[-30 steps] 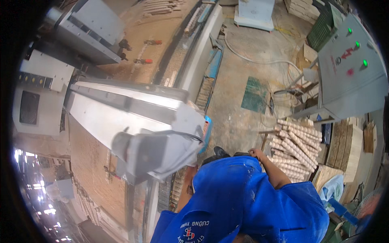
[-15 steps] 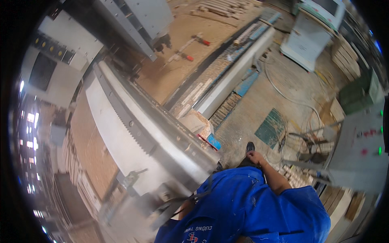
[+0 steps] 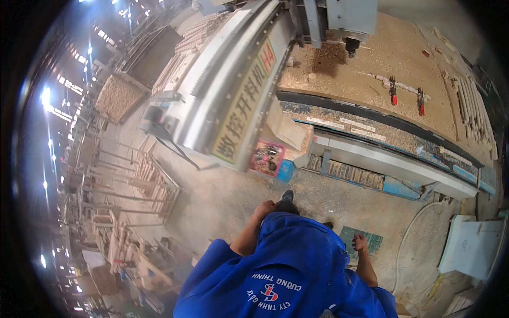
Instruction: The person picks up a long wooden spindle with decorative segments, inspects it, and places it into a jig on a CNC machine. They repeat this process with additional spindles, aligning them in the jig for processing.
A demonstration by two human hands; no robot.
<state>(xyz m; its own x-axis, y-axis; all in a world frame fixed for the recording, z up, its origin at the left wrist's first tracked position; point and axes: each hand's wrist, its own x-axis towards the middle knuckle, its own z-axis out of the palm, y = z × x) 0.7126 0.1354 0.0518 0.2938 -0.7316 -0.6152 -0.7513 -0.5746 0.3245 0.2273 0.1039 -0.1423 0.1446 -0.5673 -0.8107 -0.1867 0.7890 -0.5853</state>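
Observation:
My left hand (image 3: 264,209) hangs in front of me beside my dark trouser leg; its fingers are partly hidden and too small to read. Lower to the right, my right hand (image 3: 360,243) hangs free over a green mat (image 3: 366,238), fingers loosely bent and apart, with nothing in it. Ahead stands a large woodcutting machine. Its pale beam (image 3: 212,79) crosses over a dusty wooden bed (image 3: 339,79), and a dark spindle (image 3: 350,46) hangs above the bed. Two red-handled clamps (image 3: 393,95) sit by a turned wooden piece (image 3: 405,86) on the bed.
Several turned wooden rods (image 3: 472,106) lie at the bed's right edge. A pink-rimmed tray (image 3: 266,158) of small parts is under the beam end. Metal racks (image 3: 159,185) with wood stand left. A grey cabinet (image 3: 469,246) and a hose (image 3: 405,244) are at right.
The view has swung left, so the machine bed now spreads across the upper right. My left hand has come into clear view. My right hand has moved outward, away from my leg.

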